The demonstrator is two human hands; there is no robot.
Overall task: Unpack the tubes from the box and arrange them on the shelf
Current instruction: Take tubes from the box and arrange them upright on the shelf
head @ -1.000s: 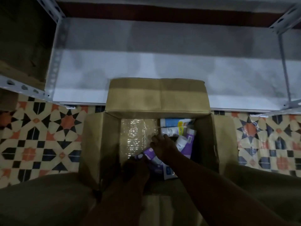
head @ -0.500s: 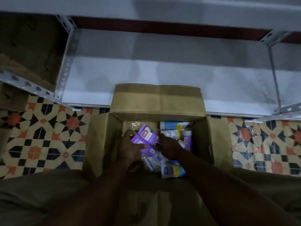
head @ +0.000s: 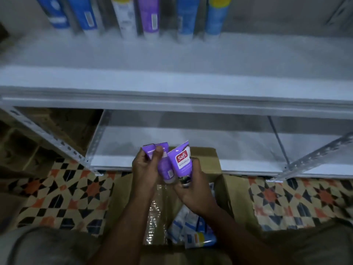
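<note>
The purple tube (head: 182,163) in the right hand (head: 194,192) has a red patch with the word "Safi" on it in white letters. The small white words under that patch are too blurry to read. The tubes (head: 149,16) on the shelf (head: 172,60) have barcodes and print, all too blurry to read.

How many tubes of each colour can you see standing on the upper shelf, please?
Blue tubes: 4
White tube: 1
Purple tube: 1
Total: 6
</note>
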